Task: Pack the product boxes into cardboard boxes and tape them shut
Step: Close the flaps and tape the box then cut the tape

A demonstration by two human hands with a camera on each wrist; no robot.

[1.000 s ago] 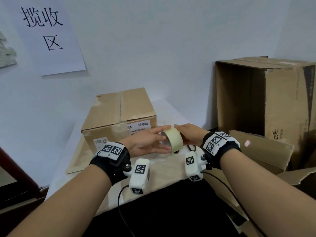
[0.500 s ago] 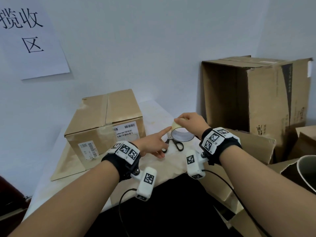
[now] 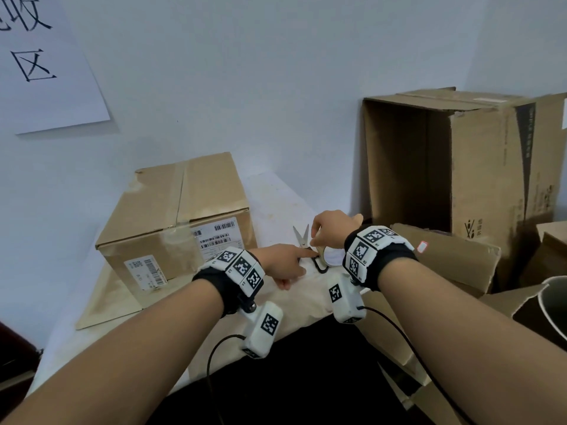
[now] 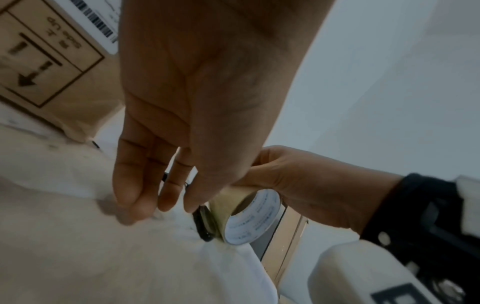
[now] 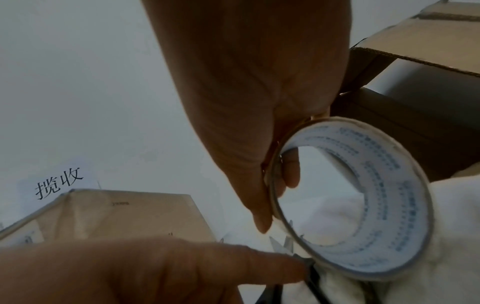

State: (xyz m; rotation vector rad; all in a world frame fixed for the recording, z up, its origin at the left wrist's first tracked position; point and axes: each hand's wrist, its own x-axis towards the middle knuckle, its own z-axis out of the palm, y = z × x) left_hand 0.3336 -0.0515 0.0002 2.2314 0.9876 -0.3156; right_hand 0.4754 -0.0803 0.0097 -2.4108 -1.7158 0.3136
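A closed, taped cardboard box [image 3: 178, 222] with shipping labels stands on the table at the left. My right hand [image 3: 319, 240] grips a roll of beige tape [image 3: 329, 256], thumb on the outside and a finger through the core [image 5: 363, 205]; the roll sits low over the white cloth. Scissors [image 3: 302, 237] with black handles [image 5: 309, 265] lie just left of the roll, blades pointing away. My left hand [image 3: 302, 260] reaches in with straight fingers [image 4: 130, 185], and its index fingertip [image 5: 285, 267] touches a scissor handle. It holds nothing.
A tall cardboard box [image 3: 460, 167], lying open toward me, stands at the right with flattened cardboard [image 3: 445, 262] below it. A flat sheet [image 3: 101, 305] lies under the closed box. A paper sign [image 3: 46, 56] hangs on the wall. The table's near edge [image 3: 306, 326] is close.
My left hand let go of the tape roll and moved onto the scissors. My right hand lowered the roll down beside the scissor handles. The head view swung right.
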